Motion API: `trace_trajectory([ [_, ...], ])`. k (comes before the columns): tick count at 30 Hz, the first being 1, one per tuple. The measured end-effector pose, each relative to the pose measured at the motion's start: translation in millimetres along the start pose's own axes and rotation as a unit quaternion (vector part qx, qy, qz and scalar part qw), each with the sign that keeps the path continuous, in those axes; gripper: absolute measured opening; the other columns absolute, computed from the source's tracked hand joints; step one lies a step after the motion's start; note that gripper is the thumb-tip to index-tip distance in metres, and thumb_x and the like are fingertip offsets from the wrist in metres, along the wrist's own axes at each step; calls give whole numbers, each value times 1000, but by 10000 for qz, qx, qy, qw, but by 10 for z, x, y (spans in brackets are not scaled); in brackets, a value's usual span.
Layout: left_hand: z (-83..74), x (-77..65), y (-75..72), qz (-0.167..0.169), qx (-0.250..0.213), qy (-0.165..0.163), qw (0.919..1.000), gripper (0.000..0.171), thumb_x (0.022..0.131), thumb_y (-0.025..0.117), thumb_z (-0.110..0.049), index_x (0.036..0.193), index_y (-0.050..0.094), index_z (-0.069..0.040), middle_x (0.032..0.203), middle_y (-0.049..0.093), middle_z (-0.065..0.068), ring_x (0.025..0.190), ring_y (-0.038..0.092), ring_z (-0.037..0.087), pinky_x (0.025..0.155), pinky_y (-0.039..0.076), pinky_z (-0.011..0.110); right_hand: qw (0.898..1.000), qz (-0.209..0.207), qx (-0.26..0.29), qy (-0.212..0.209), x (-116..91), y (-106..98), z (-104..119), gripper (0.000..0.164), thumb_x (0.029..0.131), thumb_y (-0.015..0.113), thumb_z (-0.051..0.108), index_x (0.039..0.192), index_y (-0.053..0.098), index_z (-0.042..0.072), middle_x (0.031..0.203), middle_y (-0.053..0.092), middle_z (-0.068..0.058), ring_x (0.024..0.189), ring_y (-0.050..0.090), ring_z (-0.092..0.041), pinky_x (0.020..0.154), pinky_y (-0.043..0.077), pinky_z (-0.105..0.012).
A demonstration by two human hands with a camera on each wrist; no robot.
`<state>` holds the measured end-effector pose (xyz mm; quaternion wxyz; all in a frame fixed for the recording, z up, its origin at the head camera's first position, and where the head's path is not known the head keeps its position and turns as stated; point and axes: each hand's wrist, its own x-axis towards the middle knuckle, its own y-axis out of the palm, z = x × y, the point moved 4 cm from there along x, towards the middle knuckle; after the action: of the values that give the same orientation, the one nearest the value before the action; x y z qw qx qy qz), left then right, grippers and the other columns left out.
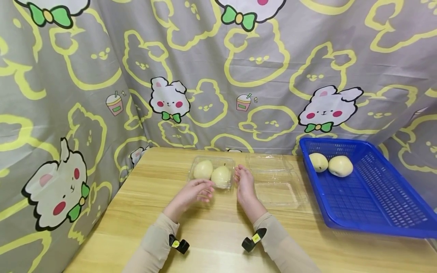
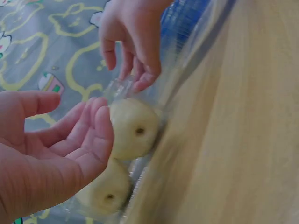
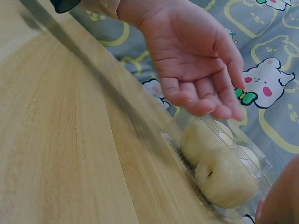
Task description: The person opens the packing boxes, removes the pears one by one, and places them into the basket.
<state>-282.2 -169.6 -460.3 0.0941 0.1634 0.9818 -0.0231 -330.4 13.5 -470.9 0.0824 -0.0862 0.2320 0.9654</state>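
While left fingers (image 1: 204,183) and right fingers (image 1: 241,173) curve loosely, empty, the clear pear box (image 1: 216,162) lies just beside both.

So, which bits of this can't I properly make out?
- Head view: any writing on the yellow wrist labels, too small.
- Left wrist view: part of the lower pear, behind the left hand.
- Left wrist view: the blue basket, blurred and cut off by the top edge.
- Right wrist view: most of the right hand, beyond the right edge.
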Motion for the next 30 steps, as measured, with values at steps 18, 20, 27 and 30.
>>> trace_trajectory([
  [18, 363, 103, 173, -368, -977, -562, 9929, 45, 99, 53, -20, 128, 50, 14, 93, 72, 6, 82, 71, 14, 80, 60, 33, 9995, 212, -135, 170, 1, -16, 87, 47, 97, 42, 4, 142, 36, -6, 143, 44, -23, 101, 51, -14, 95, 44, -28],
  [20, 376, 113, 182, -506, -1161, -567, 9903, 45, 98, 54, -20, 128, 50, 13, 90, 72, 3, 82, 70, 13, 81, 60, 32, 9992, 278, -145, 242, 0, -26, 102, 48, 97, 41, 4, 143, 35, -6, 145, 43, -24, 102, 51, -15, 94, 44, -27],
  [27, 405, 144, 194, -865, -1646, -392, 9818, 38, 96, 59, -16, 121, 54, 12, 85, 72, -1, 80, 69, 11, 78, 59, 28, 9979, 446, -124, 461, 32, -49, 121, 50, 97, 39, 3, 146, 32, -7, 146, 42, -26, 98, 51, -13, 87, 45, -24],
  [30, 407, 145, 190, -1114, -1742, -310, 9779, 31, 95, 60, -14, 115, 59, 9, 83, 73, -1, 77, 70, 10, 76, 60, 28, 9976, 479, -123, 476, 54, -42, 111, 50, 97, 41, 2, 145, 33, -7, 145, 42, -27, 95, 52, -12, 84, 48, -23],
])
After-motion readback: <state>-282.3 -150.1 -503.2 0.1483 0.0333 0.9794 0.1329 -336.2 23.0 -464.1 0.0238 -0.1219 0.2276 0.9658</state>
